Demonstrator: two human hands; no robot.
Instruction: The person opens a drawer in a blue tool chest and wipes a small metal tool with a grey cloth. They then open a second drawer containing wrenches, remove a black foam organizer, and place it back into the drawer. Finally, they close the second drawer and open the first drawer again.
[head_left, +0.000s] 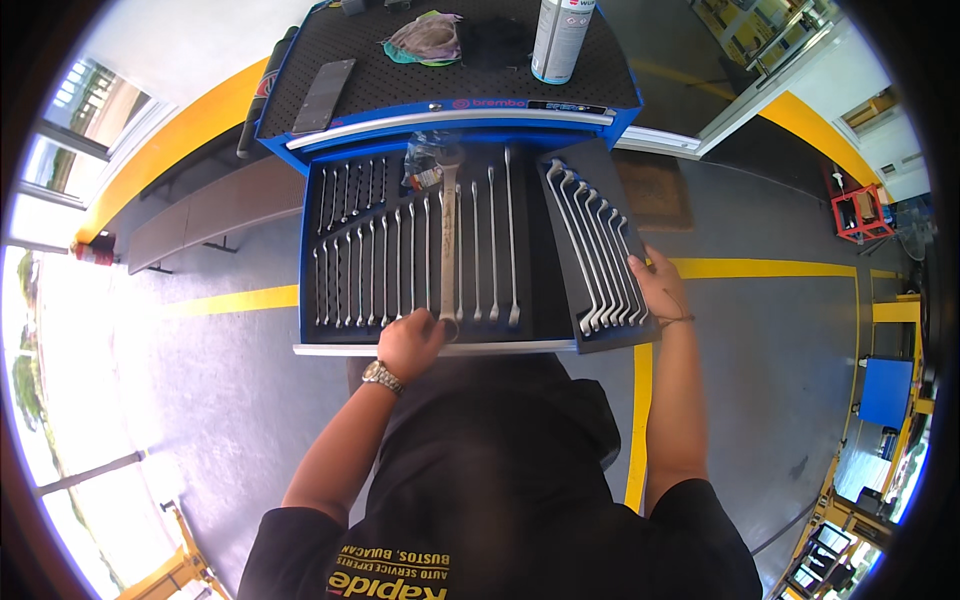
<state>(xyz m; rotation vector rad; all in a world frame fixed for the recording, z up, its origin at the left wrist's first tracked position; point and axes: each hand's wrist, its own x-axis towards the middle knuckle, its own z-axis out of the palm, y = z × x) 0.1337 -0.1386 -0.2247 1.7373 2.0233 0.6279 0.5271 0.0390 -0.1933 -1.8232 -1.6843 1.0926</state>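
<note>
An open drawer point(545, 330) of a blue tool cabinet lies in front of me, lined with dark foam and rows of combination wrenches point(412, 255). A large, dull combination wrench point(448, 230) lies lengthwise over the smaller ones. My left hand point(408, 342) is closed at its near end, by the drawer's front edge; its fingertips are partly hidden. At the right, my right hand point(657, 287) grips the outer edge of a dark foam tray point(570, 300). Several offset ring wrenches point(598, 245) sit in that tray, which lies askew and juts past the drawer's right side.
On the cabinet's perforated top point(400, 90) are a spray can point(562, 42), a crumpled rag point(424, 40) and a flat dark phone-like slab point(325, 95). A clear plastic bag point(425, 160) lies at the drawer's back. A long bench point(215, 215) stands left; a red stand point(860, 212) stands far right.
</note>
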